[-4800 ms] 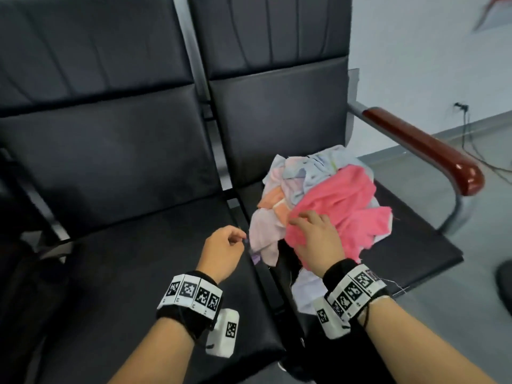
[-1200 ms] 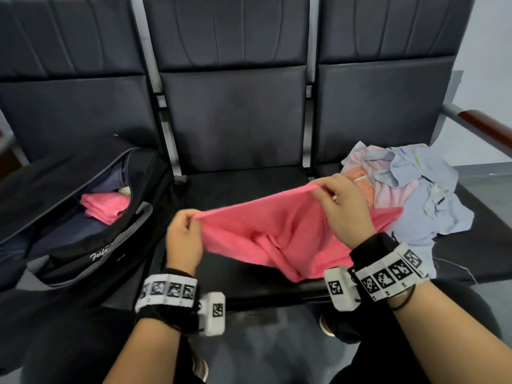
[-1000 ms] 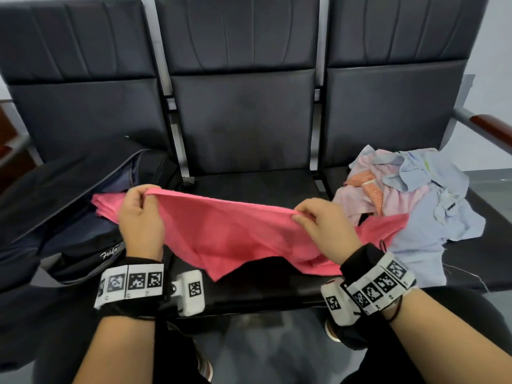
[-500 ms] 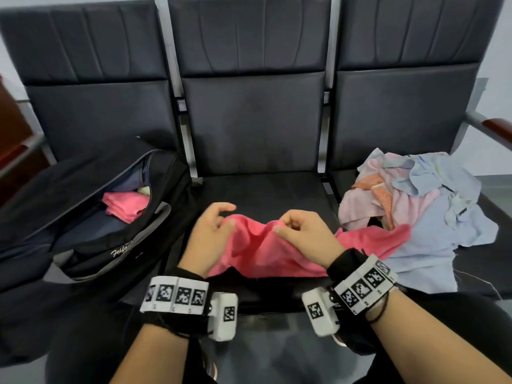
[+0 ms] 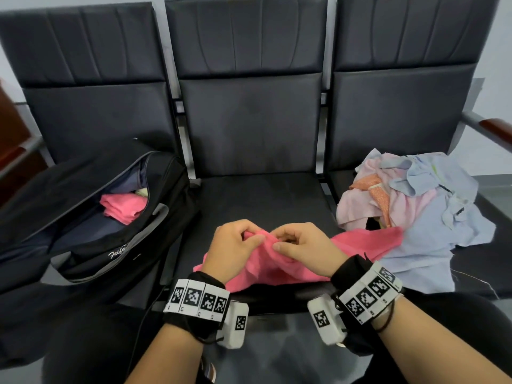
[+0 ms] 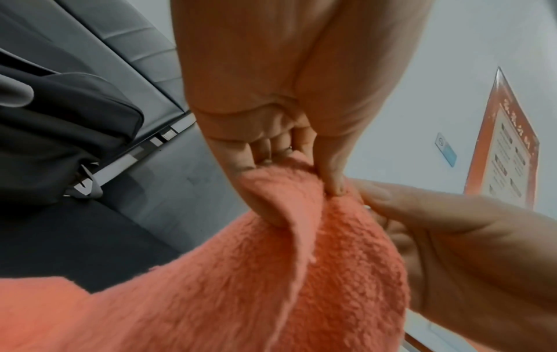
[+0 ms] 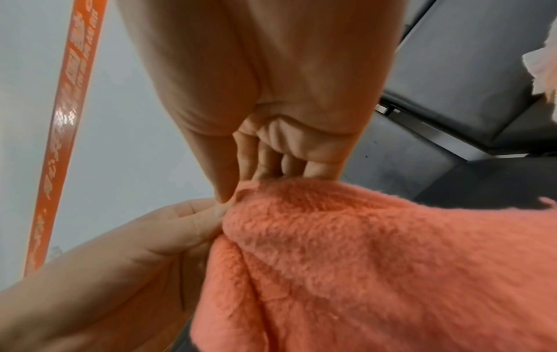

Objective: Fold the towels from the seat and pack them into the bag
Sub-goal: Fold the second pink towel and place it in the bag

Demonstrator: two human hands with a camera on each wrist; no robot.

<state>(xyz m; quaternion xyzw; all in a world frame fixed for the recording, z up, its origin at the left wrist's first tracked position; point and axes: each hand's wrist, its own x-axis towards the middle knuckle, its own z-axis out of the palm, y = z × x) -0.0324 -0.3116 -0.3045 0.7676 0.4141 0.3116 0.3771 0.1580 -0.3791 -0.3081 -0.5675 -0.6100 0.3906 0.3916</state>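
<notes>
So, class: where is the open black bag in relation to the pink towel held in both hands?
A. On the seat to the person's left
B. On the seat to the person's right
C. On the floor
A: the black bag lies open on the left seat, left of the pink towel.

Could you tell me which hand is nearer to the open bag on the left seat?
Left. The left hand pinches the pink towel on the bag's side; the right hand pinches it just beyond, farther from the bag.
</notes>
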